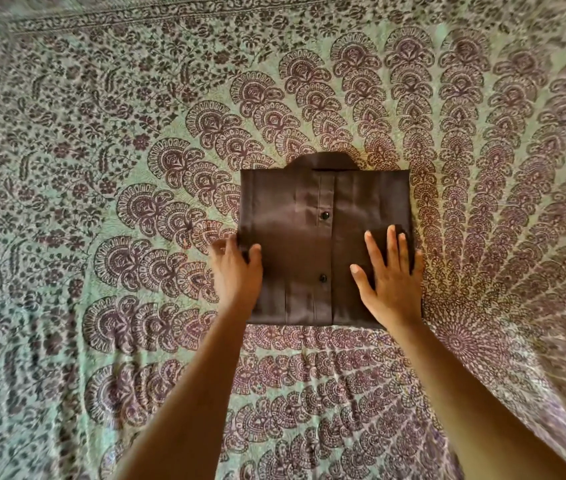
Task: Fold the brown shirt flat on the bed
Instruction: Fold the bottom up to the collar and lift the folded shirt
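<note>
The brown shirt (323, 209) lies folded into a compact rectangle in the middle of the bed, collar at the far end and the button placket with two dark buttons facing up. My left hand (236, 271) is at the shirt's left edge, thumb on top of the fabric and fingers curled around and under the edge. My right hand (390, 271) lies flat on the shirt's right half, fingers spread, palm pressing down near the right edge.
A green and purple patterned bedspread (119, 168) covers the whole bed, with slight wrinkles near the front. Its bordered edge runs along the far side and the left side.
</note>
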